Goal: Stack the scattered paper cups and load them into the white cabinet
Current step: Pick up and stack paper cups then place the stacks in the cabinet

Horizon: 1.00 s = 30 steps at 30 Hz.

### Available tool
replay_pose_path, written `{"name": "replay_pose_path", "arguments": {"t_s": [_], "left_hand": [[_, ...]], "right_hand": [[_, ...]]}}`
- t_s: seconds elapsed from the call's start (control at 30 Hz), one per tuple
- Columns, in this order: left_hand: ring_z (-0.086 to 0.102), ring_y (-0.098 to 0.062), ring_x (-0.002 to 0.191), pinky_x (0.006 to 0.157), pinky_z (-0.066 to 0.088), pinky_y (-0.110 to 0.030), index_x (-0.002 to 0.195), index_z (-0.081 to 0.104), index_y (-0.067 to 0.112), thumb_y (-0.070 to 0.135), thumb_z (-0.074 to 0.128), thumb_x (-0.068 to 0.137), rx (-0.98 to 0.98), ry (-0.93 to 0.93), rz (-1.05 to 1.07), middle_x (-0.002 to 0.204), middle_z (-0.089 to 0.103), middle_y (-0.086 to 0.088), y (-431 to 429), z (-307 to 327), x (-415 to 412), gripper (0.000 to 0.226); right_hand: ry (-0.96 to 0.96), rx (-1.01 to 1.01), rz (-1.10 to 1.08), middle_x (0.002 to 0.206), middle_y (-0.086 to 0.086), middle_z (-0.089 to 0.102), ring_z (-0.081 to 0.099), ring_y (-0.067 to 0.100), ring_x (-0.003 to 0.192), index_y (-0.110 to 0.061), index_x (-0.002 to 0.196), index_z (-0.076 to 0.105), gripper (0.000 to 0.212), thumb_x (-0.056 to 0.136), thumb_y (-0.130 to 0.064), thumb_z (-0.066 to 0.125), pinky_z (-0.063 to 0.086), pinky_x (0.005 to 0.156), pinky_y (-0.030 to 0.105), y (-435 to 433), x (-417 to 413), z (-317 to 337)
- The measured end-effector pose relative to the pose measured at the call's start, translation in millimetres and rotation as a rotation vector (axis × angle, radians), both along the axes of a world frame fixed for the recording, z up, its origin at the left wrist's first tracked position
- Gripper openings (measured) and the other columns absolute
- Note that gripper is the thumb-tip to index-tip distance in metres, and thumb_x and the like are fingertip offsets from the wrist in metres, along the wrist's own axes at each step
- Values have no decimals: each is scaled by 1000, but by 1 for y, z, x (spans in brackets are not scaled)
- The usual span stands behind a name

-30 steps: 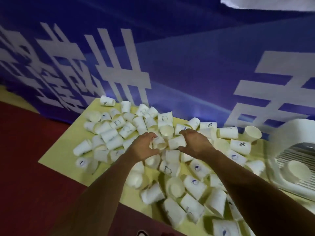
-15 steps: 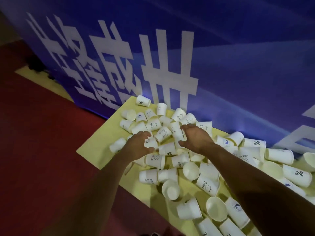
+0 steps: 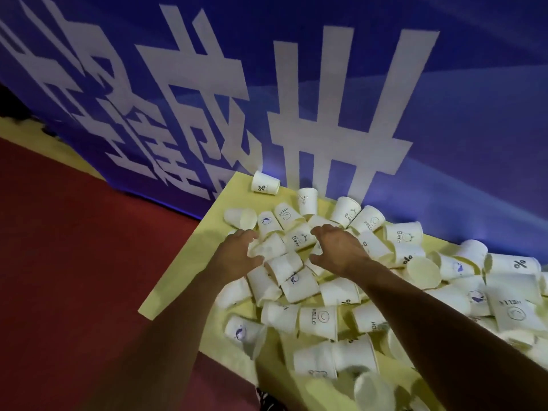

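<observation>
Several white paper cups [image 3: 318,317] lie scattered on their sides across a yellow mat [image 3: 189,268]; some carry prints such as "HELLO", "Bear" or "%". My left hand [image 3: 237,255] reaches into the far left part of the pile, and its fingers and thumb curl round a paper cup [image 3: 268,247] lying on its side. My right hand [image 3: 338,250] hovers close beside it, fingers spread and bent down over a "Bear" cup [image 3: 299,239] and its neighbours, gripping nothing that I can see. The white cabinet is out of view.
A blue banner with large white characters [image 3: 326,129] stands right behind the mat. Red floor [image 3: 74,277] stretches to the left and front of the mat. One lone "%" cup [image 3: 264,182] lies at the mat's far corner.
The view has swung left, so the white cabinet at the right edge has dropped out. Both hands have moved to the far left cluster, and the left hand has closed round a cup.
</observation>
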State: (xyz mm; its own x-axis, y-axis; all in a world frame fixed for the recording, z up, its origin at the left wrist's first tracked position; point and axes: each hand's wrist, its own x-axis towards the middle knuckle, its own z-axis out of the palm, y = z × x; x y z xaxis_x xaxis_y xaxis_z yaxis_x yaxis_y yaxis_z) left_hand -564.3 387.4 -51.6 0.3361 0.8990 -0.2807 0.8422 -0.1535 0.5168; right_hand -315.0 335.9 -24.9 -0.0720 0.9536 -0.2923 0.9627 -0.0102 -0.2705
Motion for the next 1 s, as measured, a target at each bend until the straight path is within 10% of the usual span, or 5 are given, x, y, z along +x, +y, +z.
{"name": "replay_pose_path", "arguments": {"t_s": [1.0], "left_hand": [[28, -21, 140, 108, 34, -44, 145, 42, 30, 4, 61, 80, -40, 203, -181, 155, 35, 5, 176, -95, -31, 73]], "right_hand": [[-294, -60, -205, 121, 10, 57, 52, 28, 112, -12, 124, 52, 60, 87, -59, 53, 38, 96, 41, 142, -56, -98]]}}
